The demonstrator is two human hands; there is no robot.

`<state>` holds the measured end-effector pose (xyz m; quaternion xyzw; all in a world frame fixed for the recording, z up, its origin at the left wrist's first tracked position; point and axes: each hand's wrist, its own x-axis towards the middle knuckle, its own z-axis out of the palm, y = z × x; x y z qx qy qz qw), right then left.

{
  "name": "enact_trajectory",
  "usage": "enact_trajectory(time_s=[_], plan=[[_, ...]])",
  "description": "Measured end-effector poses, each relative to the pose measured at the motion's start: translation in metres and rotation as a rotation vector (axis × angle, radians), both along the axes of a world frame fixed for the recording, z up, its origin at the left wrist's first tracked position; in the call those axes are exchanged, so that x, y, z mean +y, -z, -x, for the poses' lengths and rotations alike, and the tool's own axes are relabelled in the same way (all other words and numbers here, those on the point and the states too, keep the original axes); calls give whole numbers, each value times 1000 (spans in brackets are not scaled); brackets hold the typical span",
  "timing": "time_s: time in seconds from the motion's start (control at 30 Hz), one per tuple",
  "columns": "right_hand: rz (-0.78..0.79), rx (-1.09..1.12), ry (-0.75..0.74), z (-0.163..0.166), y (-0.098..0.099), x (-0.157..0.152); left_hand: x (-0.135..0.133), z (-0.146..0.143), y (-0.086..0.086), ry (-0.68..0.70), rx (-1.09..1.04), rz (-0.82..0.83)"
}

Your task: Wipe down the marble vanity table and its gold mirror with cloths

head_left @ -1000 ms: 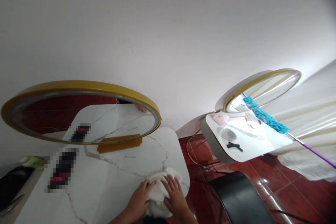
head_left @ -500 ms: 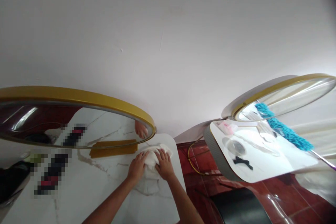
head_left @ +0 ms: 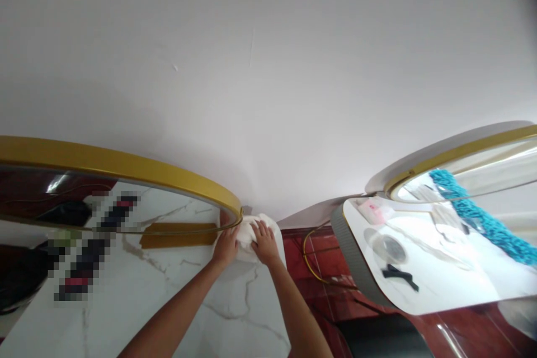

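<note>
Both hands are on a white cloth [head_left: 245,239] at the far corner of a marble-patterned table [head_left: 188,313]. The right hand [head_left: 265,243] lies with its fingers spread; the left hand [head_left: 226,247] presses beside it, near the rim of a gold-framed mirror [head_left: 126,164]. To the right, a second table [head_left: 455,285] holds a black strap [head_left: 400,277]. A blue duster [head_left: 482,220] slants across, and a black chair [head_left: 384,337] stands on the red floor [head_left: 316,285].

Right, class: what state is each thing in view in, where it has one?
White cloth: bunched on the near table
Left hand: on the cloth, grip unclear
Right hand: on the cloth, fingers spread
Near mirror: reflecting the table
Blue duster: slanting, cut by right edge
Far table: bearing several items
</note>
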<state>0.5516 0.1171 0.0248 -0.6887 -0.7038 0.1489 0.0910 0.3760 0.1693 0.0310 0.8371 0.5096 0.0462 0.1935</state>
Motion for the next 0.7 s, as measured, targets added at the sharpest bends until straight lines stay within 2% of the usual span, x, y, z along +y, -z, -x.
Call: enact_trajectory(time_s=[0.2,0.37,0.53,0.7], plan=[[7,1,11,-25,-6,-8,-5,-20,-1,54,26,23],[15,9,20,-31,-12,-31,-36,-25,-4,39,58,23],[47,28,7,-24,-14,-82,-88,-11,-6,93,116,16],[96,48,24,-9,-9,-160,-146,17,-4,224,82,116]])
